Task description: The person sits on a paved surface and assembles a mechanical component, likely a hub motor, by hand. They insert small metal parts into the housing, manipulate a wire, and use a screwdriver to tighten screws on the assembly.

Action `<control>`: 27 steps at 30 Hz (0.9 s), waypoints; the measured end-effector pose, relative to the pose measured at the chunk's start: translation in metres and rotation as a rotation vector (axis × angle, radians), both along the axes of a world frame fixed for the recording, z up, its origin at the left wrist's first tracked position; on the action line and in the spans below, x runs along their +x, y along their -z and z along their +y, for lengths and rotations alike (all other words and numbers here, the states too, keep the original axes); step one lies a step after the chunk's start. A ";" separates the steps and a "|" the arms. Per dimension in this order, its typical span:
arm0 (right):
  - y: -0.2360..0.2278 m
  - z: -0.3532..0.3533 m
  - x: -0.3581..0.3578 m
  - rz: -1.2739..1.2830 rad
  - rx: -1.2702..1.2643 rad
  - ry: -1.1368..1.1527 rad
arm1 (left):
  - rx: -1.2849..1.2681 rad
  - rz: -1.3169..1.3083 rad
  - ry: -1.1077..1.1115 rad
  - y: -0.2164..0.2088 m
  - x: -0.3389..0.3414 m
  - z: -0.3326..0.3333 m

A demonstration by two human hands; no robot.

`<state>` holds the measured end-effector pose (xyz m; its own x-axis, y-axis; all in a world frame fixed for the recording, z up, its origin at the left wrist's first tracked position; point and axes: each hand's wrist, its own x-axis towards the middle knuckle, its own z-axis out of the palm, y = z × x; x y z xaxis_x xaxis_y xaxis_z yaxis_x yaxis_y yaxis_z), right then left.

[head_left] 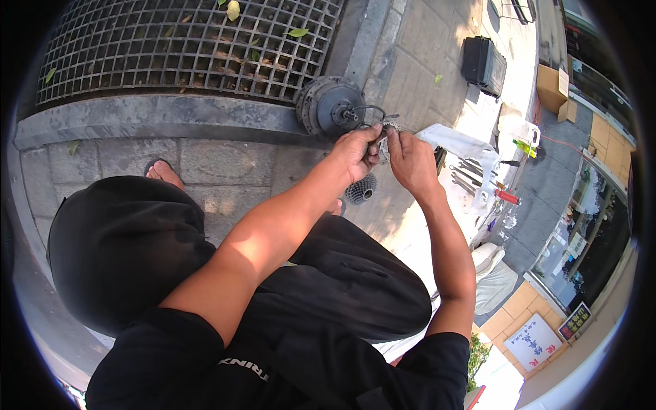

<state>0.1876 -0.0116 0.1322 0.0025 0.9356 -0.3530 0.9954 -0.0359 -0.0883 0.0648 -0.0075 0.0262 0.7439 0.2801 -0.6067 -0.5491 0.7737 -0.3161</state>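
Observation:
Both my hands meet in front of me, fingers pinched close together. Between them is a small silver piece (391,126) that looks like links of a bicycle chain; my fingers cover most of it. My left hand (358,152) curls its thumb and fingers at the piece's left side. My right hand (410,160) pinches it from the right, back of the hand up. Just left of my hands lies a dark round hub motor (329,108), its axle pointing up and a black cable running toward my fingers. Below the left hand, a bicycle cassette (361,189) rests on the paving.
A metal grating (184,48) with a stone curb (157,117) fills the upper left. At right, several wrenches (467,174) lie by a white plastic container (444,137). Beyond are a red-handled tool (506,197), a black case (484,65) and a cardboard box (549,85).

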 end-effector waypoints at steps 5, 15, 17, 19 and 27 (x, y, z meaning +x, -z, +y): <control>-0.011 0.010 -0.022 0.024 -0.170 0.184 | 0.033 -0.016 -0.015 0.015 0.005 -0.010; 0.007 0.019 -0.001 0.171 -0.225 0.335 | -0.011 0.013 0.029 0.007 0.001 -0.005; 0.003 0.019 -0.005 0.046 -0.197 0.225 | -0.016 0.032 0.039 0.005 0.001 -0.002; -0.009 0.015 -0.013 -0.078 -0.168 0.116 | -0.020 0.057 0.048 0.007 0.002 -0.003; -0.018 0.011 -0.004 -0.182 -0.122 -0.240 | -0.012 0.061 0.042 0.011 0.001 -0.004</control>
<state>0.1841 -0.0002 0.1500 -0.1394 0.8681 -0.4765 0.9759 0.2021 0.0827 0.0659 -0.0118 0.0148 0.7161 0.2423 -0.6546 -0.5350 0.7928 -0.2918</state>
